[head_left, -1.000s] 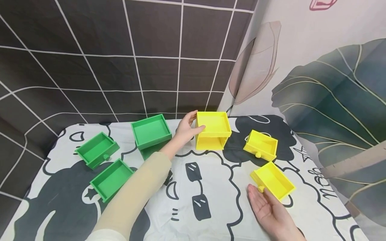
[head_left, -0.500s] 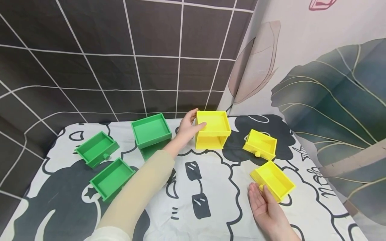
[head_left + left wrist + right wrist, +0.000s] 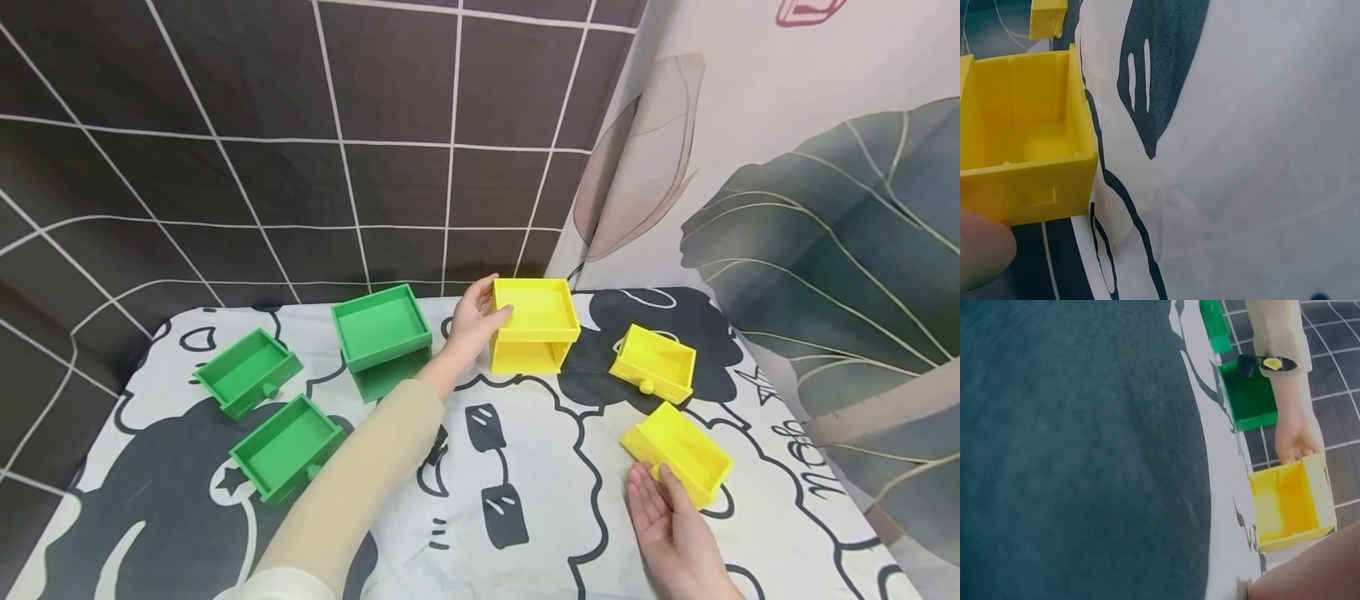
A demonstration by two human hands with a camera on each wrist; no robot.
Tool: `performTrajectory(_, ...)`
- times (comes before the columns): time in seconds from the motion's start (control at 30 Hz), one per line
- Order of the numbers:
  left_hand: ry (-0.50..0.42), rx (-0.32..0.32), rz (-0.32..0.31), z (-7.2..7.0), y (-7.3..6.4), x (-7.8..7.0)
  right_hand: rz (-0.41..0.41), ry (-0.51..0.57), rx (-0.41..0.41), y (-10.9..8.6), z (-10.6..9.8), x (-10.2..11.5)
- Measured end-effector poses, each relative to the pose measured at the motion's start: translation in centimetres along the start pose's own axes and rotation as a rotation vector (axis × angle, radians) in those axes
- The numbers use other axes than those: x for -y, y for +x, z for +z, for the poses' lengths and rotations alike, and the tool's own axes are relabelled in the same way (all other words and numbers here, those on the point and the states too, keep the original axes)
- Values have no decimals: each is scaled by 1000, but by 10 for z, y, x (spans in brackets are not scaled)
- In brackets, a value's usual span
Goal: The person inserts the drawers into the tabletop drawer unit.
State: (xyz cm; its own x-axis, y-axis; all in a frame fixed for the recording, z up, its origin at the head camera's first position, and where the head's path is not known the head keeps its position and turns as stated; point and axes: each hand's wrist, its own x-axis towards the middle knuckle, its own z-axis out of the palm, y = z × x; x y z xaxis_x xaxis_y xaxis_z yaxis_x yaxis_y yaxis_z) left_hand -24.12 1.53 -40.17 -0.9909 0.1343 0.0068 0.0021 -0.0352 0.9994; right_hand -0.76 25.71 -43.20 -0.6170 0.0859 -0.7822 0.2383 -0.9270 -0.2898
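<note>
Head view: the left hand (image 3: 474,323) is gripping the left side of the yellow cabinet (image 3: 534,305), its thumb lying over the top rim and its fingers reaching along the outer wall. The yellow cabinet is standing upright on the patterned cloth (image 3: 551,467), its open compartment facing the wearer. The right hand (image 3: 675,533) is pinching the knob (image 3: 656,472) of the near yellow drawer (image 3: 686,454) between thumb and fingers, the palm facing up and the outer fingers extending loosely. Whether the drawer's base is touching the cloth, the views are not showing clearly. The far yellow drawer (image 3: 654,364) is lying just behind it, to the right of the yellow cabinet. On the left, the green cabinet (image 3: 381,327) is standing beyond the left sleeve (image 3: 360,492). The rear green drawer (image 3: 247,367) and the front green drawer (image 3: 287,448) are lying farther left, the sleeve partly covering the latter. Behind everything, the dark gridded backdrop (image 3: 390,183) is hanging.
</note>
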Motion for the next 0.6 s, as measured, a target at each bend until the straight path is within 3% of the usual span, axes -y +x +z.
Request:
performTrajectory(0.17,-11,8,-4,1,-2,-4,-6,-72,45,-4,3,2)
performTrajectory(0.4,12,-31,-15,3,0,1,-37,-251,205,-5,13,-3)
performTrajectory(0.6,7,-36,-11,3,-1,1,-66,-380,215,-6,26,-10)
